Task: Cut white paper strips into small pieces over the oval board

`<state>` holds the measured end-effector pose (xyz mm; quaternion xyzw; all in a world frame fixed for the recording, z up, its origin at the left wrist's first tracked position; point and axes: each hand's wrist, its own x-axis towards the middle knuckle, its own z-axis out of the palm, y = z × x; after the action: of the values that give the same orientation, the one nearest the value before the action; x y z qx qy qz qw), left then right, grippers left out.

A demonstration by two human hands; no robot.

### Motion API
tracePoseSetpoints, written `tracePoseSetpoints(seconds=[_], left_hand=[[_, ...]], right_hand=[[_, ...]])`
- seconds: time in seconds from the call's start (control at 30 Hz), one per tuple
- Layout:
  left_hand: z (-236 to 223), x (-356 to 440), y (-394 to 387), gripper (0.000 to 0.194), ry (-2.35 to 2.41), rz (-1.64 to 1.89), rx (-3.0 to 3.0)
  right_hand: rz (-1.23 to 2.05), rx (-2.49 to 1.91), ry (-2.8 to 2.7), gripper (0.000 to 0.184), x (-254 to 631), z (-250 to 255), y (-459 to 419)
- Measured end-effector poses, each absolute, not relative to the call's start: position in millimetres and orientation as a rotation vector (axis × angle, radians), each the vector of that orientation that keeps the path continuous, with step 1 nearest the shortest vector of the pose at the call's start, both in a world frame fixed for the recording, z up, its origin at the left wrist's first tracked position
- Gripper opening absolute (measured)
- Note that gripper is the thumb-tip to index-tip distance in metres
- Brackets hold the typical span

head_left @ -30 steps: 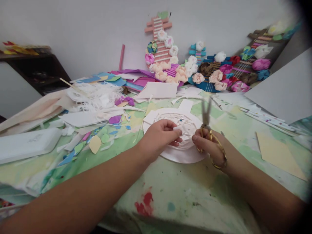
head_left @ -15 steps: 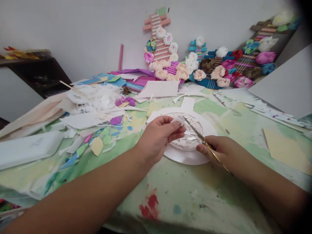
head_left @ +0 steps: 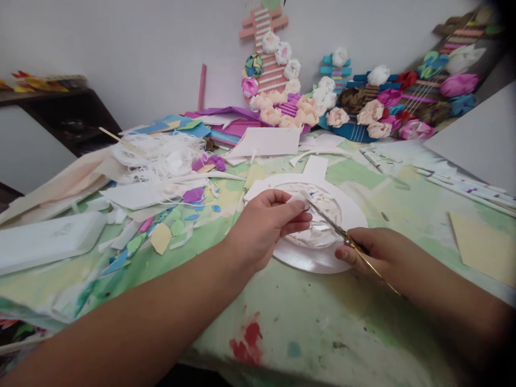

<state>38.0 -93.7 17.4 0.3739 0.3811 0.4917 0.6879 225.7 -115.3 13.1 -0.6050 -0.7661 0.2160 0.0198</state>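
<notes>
Between the thumb and fingers of my left hand (head_left: pixel 268 223) is a small white paper piece (head_left: pixel 299 199), closed in a pinch. My right hand (head_left: pixel 373 255) grips gold-handled scissors (head_left: pixel 336 228), whose blades point up and left with the tips at the paper's edge. Under both hands lies a round white board (head_left: pixel 322 263) with a tab at its far side. A ring-shaped recess in the board holds many small white paper scraps (head_left: pixel 318 234). My left fingers hide part of these scraps.
Left on the painted cloth are tangled white string (head_left: pixel 157 153), coloured paper bits (head_left: pixel 161 238) and a white foam block (head_left: pixel 52 239). Flower-decorated guitar-shaped crafts (head_left: pixel 278 75) lean on the wall behind. White sticks (head_left: pixel 467 188) and a cream paper sheet (head_left: pixel 484 244) lie at right.
The view has shifted slightly, and the scissors and right hand sit a little further right. The blade tips stay at the paper piece in my left hand.
</notes>
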Motion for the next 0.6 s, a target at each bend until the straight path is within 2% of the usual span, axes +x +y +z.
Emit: tracePoseSetpoints(seconds=[0.5,0.6], left_hand=[[18,36,-91,0.020,0.981,0.926,0.912],[18,37,-92,0.027,0.976,0.934,0.952]], right_hand=[[0.926,-1.877,-2.311,0.044,229,16,-127],[1.023,-1.903,-2.247,0.043,230,17,-129]])
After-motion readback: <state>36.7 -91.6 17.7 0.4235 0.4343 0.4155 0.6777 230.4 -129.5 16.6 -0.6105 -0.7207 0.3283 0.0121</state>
